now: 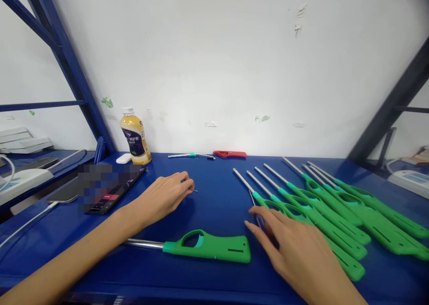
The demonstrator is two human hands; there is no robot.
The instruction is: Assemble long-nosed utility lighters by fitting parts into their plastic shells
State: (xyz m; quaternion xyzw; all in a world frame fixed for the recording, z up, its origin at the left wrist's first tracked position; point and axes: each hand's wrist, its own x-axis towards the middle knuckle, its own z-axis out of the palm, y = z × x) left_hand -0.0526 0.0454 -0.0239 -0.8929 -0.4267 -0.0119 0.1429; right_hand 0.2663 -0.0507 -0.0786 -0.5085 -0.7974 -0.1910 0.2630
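A thin metal piece (196,190) is pinched in the left grip (167,191); a purple-handled tool (260,222) is held in the right grip (298,240), shaft toward the back edge. Near the surface's (214,206) front edge, a green lighter (217,247) is laid. The piece is best pinched firmly, the tool eased clear of the right-side lighters (335,219).

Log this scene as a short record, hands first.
Left hand: fingertips pinched on what looks like a thin metal piece, mostly hidden
Right hand: holding a purple-handled tool, likely a screwdriver
Single lighter: green, lying flat, tube partly behind the left forearm
Other lighters: green, grouped at right
Back edge: red piece by the wall
Left side: upright bottle, phone
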